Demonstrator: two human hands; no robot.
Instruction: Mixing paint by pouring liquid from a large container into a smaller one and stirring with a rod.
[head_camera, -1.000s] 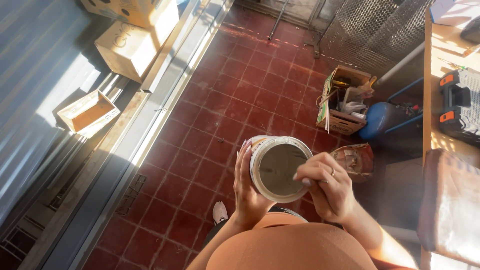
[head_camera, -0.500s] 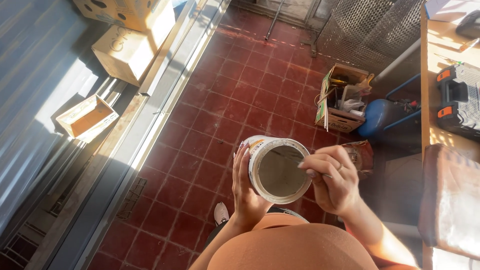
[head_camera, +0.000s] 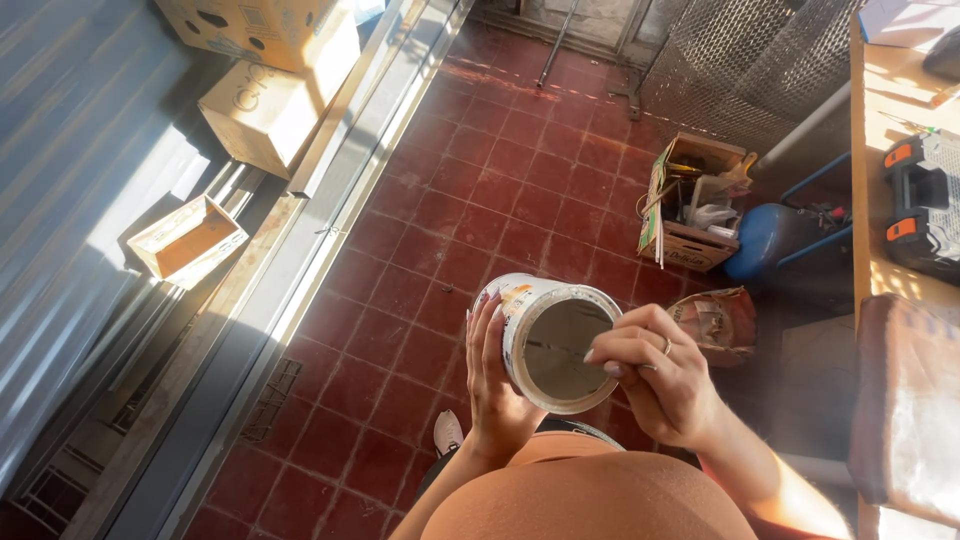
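paint can (head_camera: 555, 345) gripped by left hand (head_camera: 492, 385); right hand (head_camera: 655, 375) stirs inside.

The left hand (head_camera: 495, 375) is up in front of the body, palm turned to 3 o'clock. Its fingers (head_camera: 483, 310) point to 12 o'clock and curl around the side of a tin (head_camera: 555, 340). The right hand (head_camera: 655, 385) comes in from 4 o'clock. Its fingers (head_camera: 615, 350) are bent and pinched together over the open top of the tin. Both arms are bent.
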